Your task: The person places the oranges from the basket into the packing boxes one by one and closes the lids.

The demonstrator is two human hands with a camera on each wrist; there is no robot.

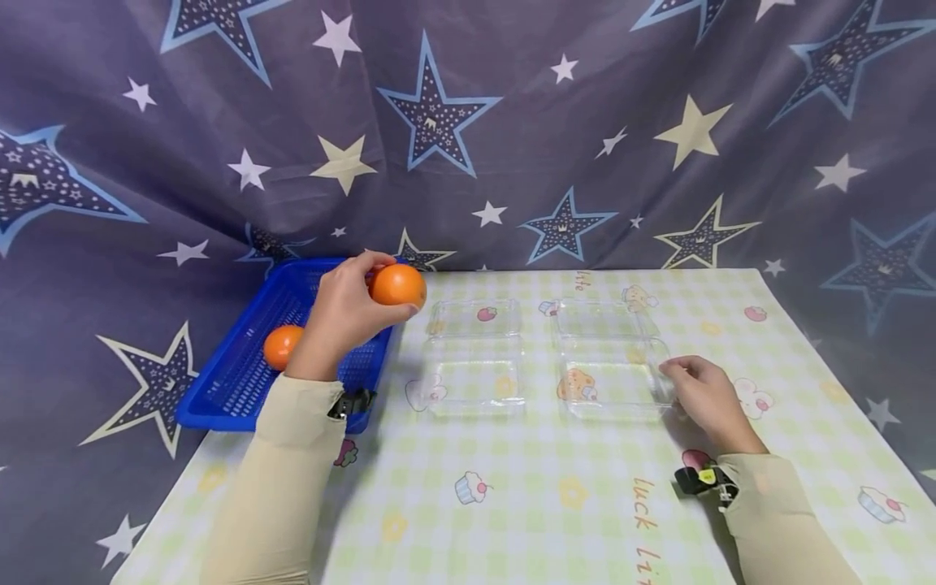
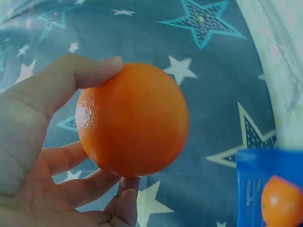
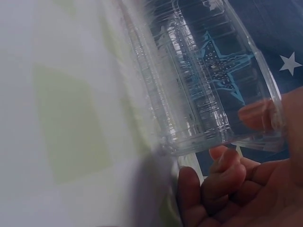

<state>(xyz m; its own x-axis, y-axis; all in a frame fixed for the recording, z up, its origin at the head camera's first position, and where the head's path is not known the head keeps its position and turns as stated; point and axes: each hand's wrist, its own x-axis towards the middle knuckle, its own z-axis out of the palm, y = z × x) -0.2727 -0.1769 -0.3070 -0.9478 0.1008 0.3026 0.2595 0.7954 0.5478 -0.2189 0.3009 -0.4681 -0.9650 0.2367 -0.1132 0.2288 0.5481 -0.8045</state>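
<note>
An orange (image 1: 398, 286) is in my left hand (image 1: 347, 305), held between thumb and fingers above the right side of a blue plastic basket (image 1: 219, 382). The left wrist view shows the thumb on one side of this fruit and the fingertips at the other. Another orange (image 1: 282, 348) lies in the basket, partly behind the left wrist. My right hand (image 1: 708, 398) pinches the right edge of a clear plastic container (image 1: 614, 394) with its lid folded open at the back. In the right wrist view, the thumb (image 3: 258, 116) shows through the clear wall, with the other fingers curled below.
A second clear container (image 1: 475, 390), also open, stands between the basket and the held container. The tablecloth (image 1: 526, 504) is green-and-white checked with printed cakes and fruit. A dark star-patterned cloth (image 1: 512, 146) hangs right behind the table's far edge.
</note>
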